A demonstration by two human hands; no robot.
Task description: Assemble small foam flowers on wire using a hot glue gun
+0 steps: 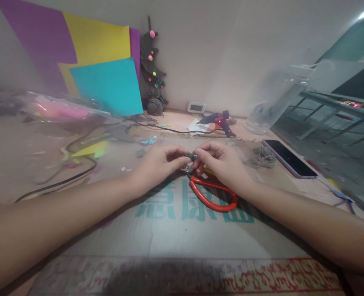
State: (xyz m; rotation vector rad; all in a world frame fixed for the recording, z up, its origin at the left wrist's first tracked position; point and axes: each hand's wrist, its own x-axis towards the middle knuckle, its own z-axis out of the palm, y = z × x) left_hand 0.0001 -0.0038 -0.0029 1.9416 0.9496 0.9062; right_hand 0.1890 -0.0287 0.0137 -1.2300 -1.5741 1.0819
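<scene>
My left hand and my right hand meet over the middle of a cardboard sheet. Both pinch a small dark grey piece between fingertips; I cannot make out what it is. Red-handled scissors lie on the cardboard just under and in front of my right hand, their blades hidden beneath the hands.
A blue glue gun with a red light lies at the back, its black cable running left. A phone and a twine bundle sit right. Coloured paper sheets lean on the wall, beside a dark pom-pom tree.
</scene>
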